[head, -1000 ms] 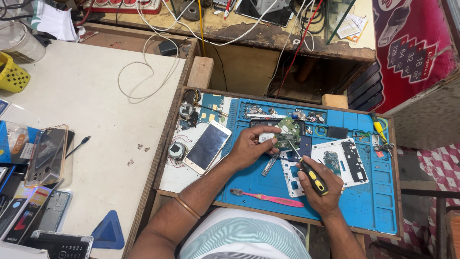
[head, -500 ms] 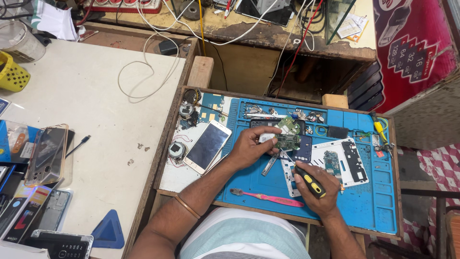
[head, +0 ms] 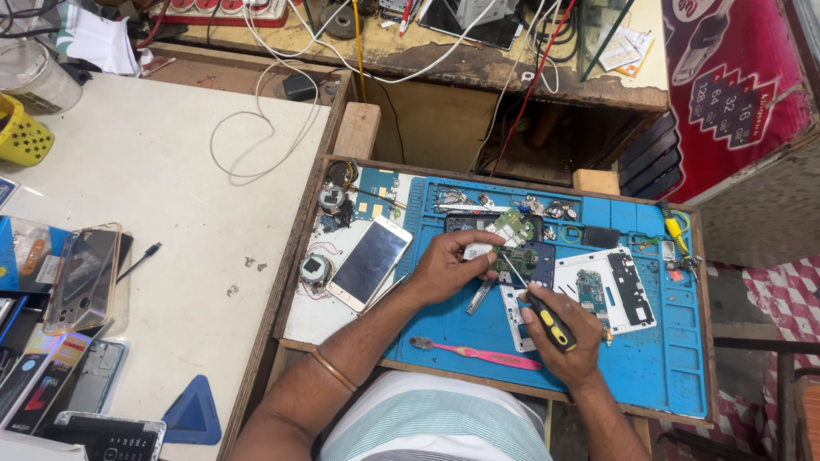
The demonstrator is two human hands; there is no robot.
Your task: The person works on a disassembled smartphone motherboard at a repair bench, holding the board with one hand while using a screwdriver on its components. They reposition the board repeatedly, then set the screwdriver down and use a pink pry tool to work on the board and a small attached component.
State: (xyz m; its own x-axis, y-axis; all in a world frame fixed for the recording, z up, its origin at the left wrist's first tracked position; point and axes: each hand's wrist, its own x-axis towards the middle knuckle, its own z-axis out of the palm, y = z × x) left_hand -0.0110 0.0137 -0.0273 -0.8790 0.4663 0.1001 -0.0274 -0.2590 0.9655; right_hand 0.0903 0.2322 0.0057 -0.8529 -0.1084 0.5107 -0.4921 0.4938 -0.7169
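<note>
Cluttered repair bench, blue work mat in a wooden tray. Left hand pinches a green circuit board at mat centre. Right hand, toward the mat's near edge, closed around a yellow-black screwdriver; shaft slants up-left, tip on the board. Contact point too small to make out. Pink toothbrush near the mat's front edge.

Green circuit board flat on mat; black/yellow screwdriver tilted, tip on it.

Left hand curled, fingers pinched, right hand fisted, forearms angled inward
</note>
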